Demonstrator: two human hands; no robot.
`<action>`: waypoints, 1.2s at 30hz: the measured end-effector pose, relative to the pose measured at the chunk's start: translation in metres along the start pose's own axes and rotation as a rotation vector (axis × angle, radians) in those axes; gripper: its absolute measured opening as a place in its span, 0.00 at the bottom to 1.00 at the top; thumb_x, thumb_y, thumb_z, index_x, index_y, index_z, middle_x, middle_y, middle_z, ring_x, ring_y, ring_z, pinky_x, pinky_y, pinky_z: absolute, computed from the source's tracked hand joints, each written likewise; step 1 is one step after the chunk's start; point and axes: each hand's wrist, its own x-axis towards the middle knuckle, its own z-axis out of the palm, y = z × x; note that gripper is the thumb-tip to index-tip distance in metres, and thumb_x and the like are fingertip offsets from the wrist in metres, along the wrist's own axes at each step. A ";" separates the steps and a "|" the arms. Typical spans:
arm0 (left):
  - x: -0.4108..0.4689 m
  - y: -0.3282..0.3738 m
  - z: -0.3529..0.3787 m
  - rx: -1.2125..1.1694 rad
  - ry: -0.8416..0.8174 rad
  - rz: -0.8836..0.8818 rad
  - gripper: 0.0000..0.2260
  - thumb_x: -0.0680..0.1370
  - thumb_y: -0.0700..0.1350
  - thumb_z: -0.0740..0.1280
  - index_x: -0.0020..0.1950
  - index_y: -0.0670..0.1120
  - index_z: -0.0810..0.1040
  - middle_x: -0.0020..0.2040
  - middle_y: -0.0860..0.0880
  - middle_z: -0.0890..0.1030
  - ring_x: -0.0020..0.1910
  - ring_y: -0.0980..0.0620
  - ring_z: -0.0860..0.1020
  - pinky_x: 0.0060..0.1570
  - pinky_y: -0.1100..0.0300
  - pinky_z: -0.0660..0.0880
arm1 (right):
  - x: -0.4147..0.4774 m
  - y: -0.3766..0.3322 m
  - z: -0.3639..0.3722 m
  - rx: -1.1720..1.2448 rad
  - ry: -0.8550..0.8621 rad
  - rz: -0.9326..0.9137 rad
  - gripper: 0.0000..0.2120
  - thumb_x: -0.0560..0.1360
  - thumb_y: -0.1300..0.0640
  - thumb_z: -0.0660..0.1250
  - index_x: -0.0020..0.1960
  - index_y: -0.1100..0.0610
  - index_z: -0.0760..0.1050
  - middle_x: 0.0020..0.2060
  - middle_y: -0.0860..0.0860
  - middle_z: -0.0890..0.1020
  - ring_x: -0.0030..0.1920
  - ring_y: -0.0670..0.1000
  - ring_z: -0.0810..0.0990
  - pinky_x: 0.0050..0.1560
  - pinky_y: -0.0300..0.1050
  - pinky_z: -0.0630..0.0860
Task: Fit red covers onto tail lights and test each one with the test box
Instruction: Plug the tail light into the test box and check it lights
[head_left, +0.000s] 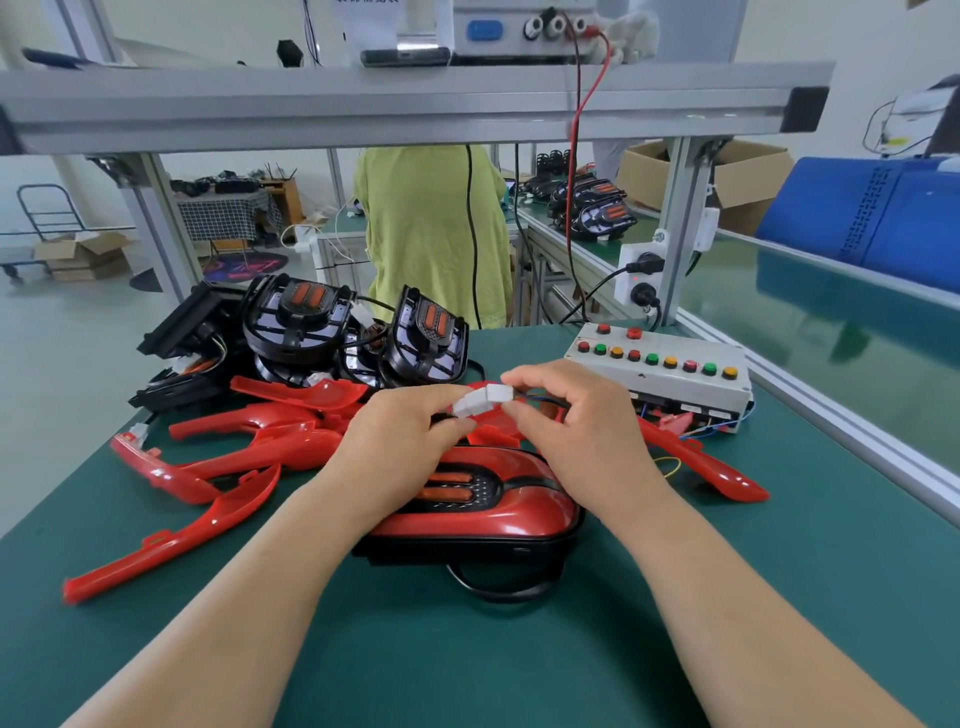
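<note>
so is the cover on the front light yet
On: the cover sits flush over the light, with only its black base showing.

Surfaces, bench lot
I log glossy red plastic covers (249, 457), matt green table mat (467, 649), aluminium frame (415, 98); test box (670, 387) possibly painted metal.

Table (467, 665): covered lamp (498, 512) at centre.
Loose covers (249, 452) left of lamp; one more cover (701, 462) right of it, before test box (660, 371).
Bare lamps (332, 332) heaped at rear left, behind loose covers.
Test box at rear right of table.
Left hand (400, 436) and right hand (576, 415) above covered lamp — connector (480, 400) pinched between them.
Socket block (641, 280) on post behind test box.
Person (431, 234) behind table; shelf (415, 98) overhead.
</note>
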 end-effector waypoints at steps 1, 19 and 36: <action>0.000 0.000 -0.001 -0.048 0.000 -0.011 0.12 0.78 0.46 0.70 0.57 0.63 0.82 0.41 0.64 0.83 0.42 0.65 0.79 0.43 0.73 0.72 | 0.000 0.000 0.000 -0.003 -0.010 -0.001 0.09 0.74 0.58 0.73 0.54 0.52 0.84 0.48 0.44 0.84 0.51 0.42 0.81 0.57 0.43 0.76; 0.002 -0.002 -0.005 -0.212 0.092 -0.008 0.14 0.74 0.45 0.74 0.47 0.66 0.81 0.45 0.63 0.83 0.45 0.63 0.80 0.45 0.68 0.71 | 0.001 0.004 0.001 -0.062 -0.104 0.032 0.10 0.75 0.53 0.73 0.55 0.50 0.84 0.46 0.42 0.84 0.49 0.40 0.80 0.55 0.38 0.75; 0.000 -0.005 -0.006 -0.224 0.112 0.025 0.10 0.74 0.46 0.75 0.46 0.63 0.83 0.44 0.60 0.84 0.45 0.61 0.81 0.44 0.77 0.71 | 0.002 0.007 0.002 -0.114 -0.085 0.146 0.10 0.71 0.47 0.75 0.51 0.48 0.84 0.42 0.43 0.85 0.45 0.43 0.81 0.52 0.48 0.77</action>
